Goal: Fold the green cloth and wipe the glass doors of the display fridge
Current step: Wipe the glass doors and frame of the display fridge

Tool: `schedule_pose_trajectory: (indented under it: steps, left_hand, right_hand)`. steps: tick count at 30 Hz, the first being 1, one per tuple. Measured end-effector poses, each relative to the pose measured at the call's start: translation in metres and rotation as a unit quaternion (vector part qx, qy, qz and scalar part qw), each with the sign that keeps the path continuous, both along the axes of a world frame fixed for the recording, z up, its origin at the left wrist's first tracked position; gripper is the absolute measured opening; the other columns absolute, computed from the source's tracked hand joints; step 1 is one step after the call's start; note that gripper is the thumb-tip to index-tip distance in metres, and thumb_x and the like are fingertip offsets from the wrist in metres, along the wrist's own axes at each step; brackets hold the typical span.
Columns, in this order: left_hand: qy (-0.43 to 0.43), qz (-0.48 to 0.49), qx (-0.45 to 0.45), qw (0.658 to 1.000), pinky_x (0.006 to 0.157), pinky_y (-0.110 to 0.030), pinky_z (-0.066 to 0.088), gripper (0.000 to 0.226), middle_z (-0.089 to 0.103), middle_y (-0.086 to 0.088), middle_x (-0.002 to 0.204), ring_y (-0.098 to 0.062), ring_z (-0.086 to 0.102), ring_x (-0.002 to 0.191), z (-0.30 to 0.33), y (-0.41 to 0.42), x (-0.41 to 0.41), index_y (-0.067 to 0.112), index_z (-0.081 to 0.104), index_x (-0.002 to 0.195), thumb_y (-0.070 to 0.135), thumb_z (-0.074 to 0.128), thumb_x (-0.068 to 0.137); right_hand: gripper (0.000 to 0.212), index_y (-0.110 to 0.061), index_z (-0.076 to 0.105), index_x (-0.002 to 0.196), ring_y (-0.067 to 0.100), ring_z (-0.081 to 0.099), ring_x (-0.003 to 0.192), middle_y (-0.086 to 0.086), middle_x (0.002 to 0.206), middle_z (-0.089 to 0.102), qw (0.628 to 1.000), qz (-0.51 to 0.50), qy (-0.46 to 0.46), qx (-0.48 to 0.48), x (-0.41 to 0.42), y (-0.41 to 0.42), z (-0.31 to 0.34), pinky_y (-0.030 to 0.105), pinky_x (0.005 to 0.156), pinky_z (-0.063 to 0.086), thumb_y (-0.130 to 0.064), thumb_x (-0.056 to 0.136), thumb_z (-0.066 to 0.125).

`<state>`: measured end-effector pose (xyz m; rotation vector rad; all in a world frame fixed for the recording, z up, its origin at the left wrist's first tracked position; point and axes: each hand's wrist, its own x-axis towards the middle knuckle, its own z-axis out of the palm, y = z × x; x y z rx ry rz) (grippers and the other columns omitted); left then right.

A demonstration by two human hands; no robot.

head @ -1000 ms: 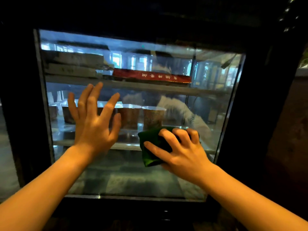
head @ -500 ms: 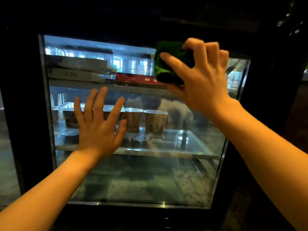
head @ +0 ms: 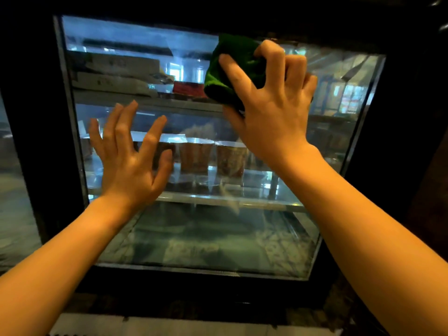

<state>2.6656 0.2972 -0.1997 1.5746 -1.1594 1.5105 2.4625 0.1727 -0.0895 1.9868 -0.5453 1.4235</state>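
Observation:
The display fridge fills the view, and its glass door (head: 208, 234) faces me in a black frame. My right hand (head: 271, 105) presses the folded green cloth (head: 230, 69) against the upper middle of the glass, near the top edge. The palm hides the cloth's right part. My left hand (head: 131, 161) lies flat on the left half of the glass with its fingers spread, holding nothing.
Behind the glass a shelf (head: 218, 200) carries several paper cups (head: 196, 154). Flat boxes (head: 114, 73) and a red box (head: 189, 88) lie on the upper shelf. The black frame (head: 397, 117) borders the glass, and a pale floor strip (head: 194, 326) shows below.
My right hand carried the cloth from the lower middle of the glass up to the top, then slightly down and right. The left hand stayed on the glass, its fingers spreading a little.

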Motion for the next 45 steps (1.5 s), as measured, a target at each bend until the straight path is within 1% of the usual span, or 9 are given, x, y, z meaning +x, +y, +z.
schedule_pose_trajectory:
  steps: [3, 6, 10, 14, 21, 30, 38, 42, 45]
  left_hand:
    - [0.005, 0.023, 0.019, 1.000, 0.113, -0.068, 0.012, 0.047, 0.032, -0.029, 0.151, -0.043, 0.021, 0.142, -0.004, 0.000, 0.005, 0.017, 0.042, 0.145, 0.039, 0.038, 0.103]
    - [0.010, 0.025, 0.025, 0.999, 0.110, -0.074, 0.014, 0.048, 0.031, -0.031, 0.151, -0.043, 0.018, 0.143, -0.007, -0.002, 0.005, 0.017, 0.039, 0.147, 0.038, 0.038, 0.104]
    - [0.014, 0.031, 0.028, 0.999, 0.111, -0.074, 0.013, 0.048, 0.029, -0.030, 0.153, -0.042, 0.015, 0.144, -0.008, -0.003, 0.007, 0.018, 0.039, 0.148, 0.038, 0.039, 0.104]
    - [0.007, 0.037, 0.027, 0.999, 0.111, -0.074, 0.014, 0.049, 0.027, -0.028, 0.153, -0.041, 0.015, 0.144, -0.009, -0.004, 0.010, 0.021, 0.036, 0.150, 0.039, 0.041, 0.104]
    - [0.002, 0.031, 0.020, 0.999, 0.111, -0.072, 0.014, 0.049, 0.031, -0.030, 0.152, -0.043, 0.019, 0.143, -0.008, -0.003, 0.009, 0.021, 0.037, 0.149, 0.039, 0.041, 0.103]
    - [0.006, 0.039, 0.033, 0.999, 0.109, -0.075, 0.017, 0.048, 0.031, -0.030, 0.152, -0.044, 0.019, 0.142, -0.007, -0.001, 0.006, 0.022, 0.034, 0.149, 0.039, 0.039, 0.104]
    - [-0.007, 0.050, 0.030, 0.998, 0.112, -0.072, 0.014, 0.052, 0.025, -0.027, 0.155, -0.043, 0.016, 0.144, -0.009, -0.004, 0.012, 0.024, 0.028, 0.153, 0.041, 0.039, 0.105]
    - [-0.006, 0.059, 0.040, 0.997, 0.111, -0.073, 0.014, 0.051, 0.016, -0.018, 0.155, -0.042, 0.014, 0.144, -0.006, -0.002, 0.008, 0.024, 0.027, 0.152, 0.040, 0.036, 0.105]
    - [0.026, 0.055, 0.062, 0.996, 0.110, -0.074, 0.014, 0.050, 0.012, -0.015, 0.156, -0.039, 0.011, 0.144, -0.004, 0.002, 0.002, 0.024, 0.025, 0.149, 0.042, 0.033, 0.103]
  right_hand:
    - [0.051, -0.036, 0.050, 0.141, 0.027, 0.022, 0.113, 0.014, 0.143, 0.047, 0.999, 0.024, 0.012, -0.022, 0.003, -0.001, -0.017, 0.050, 0.084, 0.037, -0.050, 0.092, 0.051]
    - [0.051, -0.036, 0.053, 0.139, 0.028, 0.026, 0.111, 0.009, 0.140, 0.031, 0.998, 0.035, 0.031, -0.049, 0.004, -0.001, -0.039, 0.050, 0.082, 0.039, -0.052, 0.091, 0.053]
    - [0.048, -0.037, 0.055, 0.137, 0.028, 0.030, 0.108, 0.006, 0.132, 0.024, 0.997, 0.041, 0.032, -0.053, 0.005, 0.003, -0.069, 0.046, 0.082, 0.037, -0.060, 0.097, 0.039]
    - [0.047, -0.037, 0.058, 0.134, 0.029, 0.032, 0.107, 0.006, 0.130, 0.027, 0.997, 0.044, 0.028, -0.057, 0.008, 0.008, -0.092, 0.045, 0.080, 0.039, -0.048, 0.088, 0.058]
    - [0.045, -0.040, 0.063, 0.128, 0.029, 0.040, 0.104, 0.005, 0.128, 0.038, 0.991, 0.072, 0.058, -0.095, 0.011, 0.014, -0.152, 0.043, 0.080, 0.038, -0.039, 0.084, 0.070]
    - [0.051, -0.035, 0.058, 0.135, 0.031, 0.043, 0.105, 0.008, 0.129, 0.043, 0.981, 0.106, 0.131, -0.098, 0.012, 0.015, -0.231, 0.045, 0.079, 0.034, -0.029, 0.085, 0.064]
    - [0.042, -0.030, 0.056, 0.136, 0.027, 0.045, 0.107, 0.006, 0.132, 0.043, 0.937, 0.142, 0.293, -0.128, -0.002, 0.012, -0.280, 0.046, 0.082, 0.035, -0.029, 0.095, 0.049]
    - [0.037, -0.029, 0.056, 0.135, 0.025, 0.048, 0.107, 0.005, 0.132, 0.049, 0.911, 0.166, 0.341, -0.162, -0.005, 0.008, -0.268, 0.041, 0.080, 0.049, -0.025, 0.100, 0.043]
    - [0.036, -0.028, 0.058, 0.132, 0.022, 0.053, 0.107, 0.002, 0.131, 0.055, 0.882, 0.185, 0.384, -0.199, -0.004, 0.005, -0.249, 0.039, 0.081, 0.051, -0.020, 0.103, 0.037]
